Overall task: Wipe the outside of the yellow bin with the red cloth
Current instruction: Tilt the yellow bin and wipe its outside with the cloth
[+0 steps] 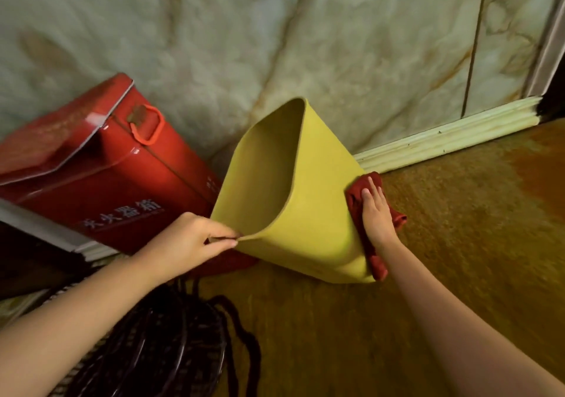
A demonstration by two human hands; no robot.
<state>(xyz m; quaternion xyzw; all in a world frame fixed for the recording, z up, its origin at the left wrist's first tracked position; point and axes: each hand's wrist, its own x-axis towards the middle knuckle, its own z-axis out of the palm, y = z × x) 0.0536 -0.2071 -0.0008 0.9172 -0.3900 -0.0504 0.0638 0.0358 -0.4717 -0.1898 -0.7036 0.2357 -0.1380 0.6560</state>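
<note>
Tilted yellow bin point(305, 213), rim in left hand point(186, 240) grip; open floor point(458, 243) rightward

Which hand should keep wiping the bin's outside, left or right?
Right. The right hand presses the cloth flat against the bin wall, while the left hand pinches the rim, tilting it steady.

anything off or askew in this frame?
Only the yellow bin is askew, and on purpose: it is tipped, mouth towards the left hand, which pinches its rim, while the right hand presses the red cloth on its outer side. Behind it, the red box looks tilted. No spill visible.
</note>
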